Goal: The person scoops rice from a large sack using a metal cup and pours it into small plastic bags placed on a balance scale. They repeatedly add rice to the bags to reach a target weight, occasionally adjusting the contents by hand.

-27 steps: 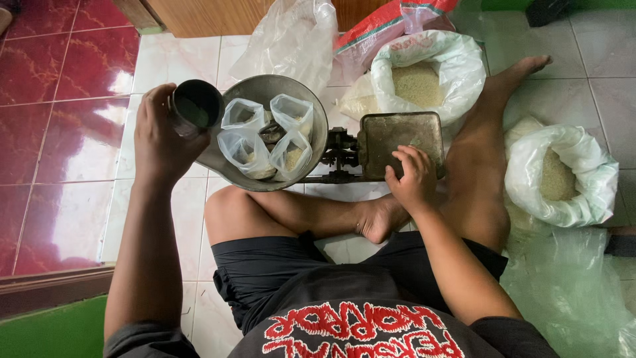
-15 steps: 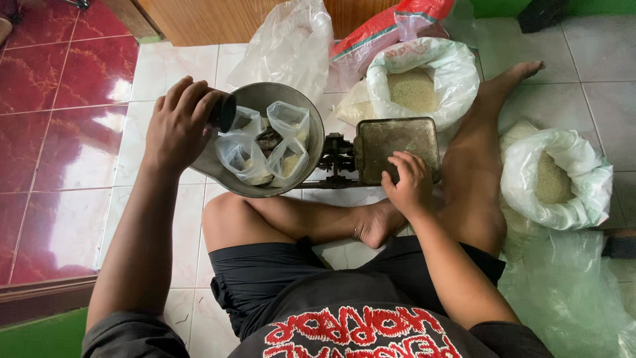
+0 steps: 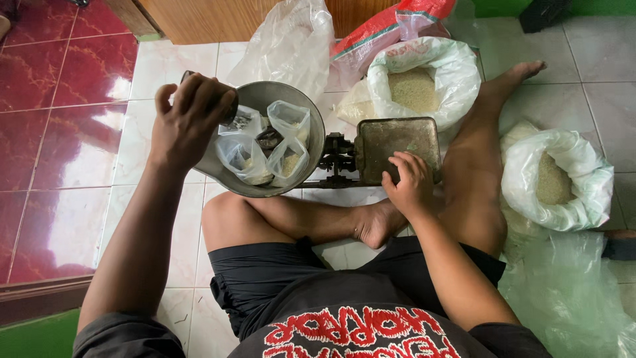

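A balance scale (image 3: pixel 334 161) stands on the tiled floor in front of my crossed legs. Its round metal pan (image 3: pixel 306 113) on the left holds several small clear plastic bags (image 3: pixel 288 122) with a little grain in them. My left hand (image 3: pixel 189 119) grips a dark cup (image 3: pixel 233 114), tipped over the pan's left side and mostly hidden by my fingers. My right hand (image 3: pixel 407 182) rests fingers-down on the near edge of the scale's flat rectangular metal plate (image 3: pixel 391 142) on the right.
A white sack of rice (image 3: pixel 424 79) stands open behind the scale; another (image 3: pixel 553 176) sits right of my outstretched leg. A crumpled clear plastic bag (image 3: pixel 291 43) and a red-striped sack (image 3: pixel 397 23) lie by the wooden wall. More clear plastic (image 3: pixel 570 298) covers the floor at right.
My left hand swung the dark cup from upright at the pan's left rim to tipped over the bags. The right hand stayed on the plate.
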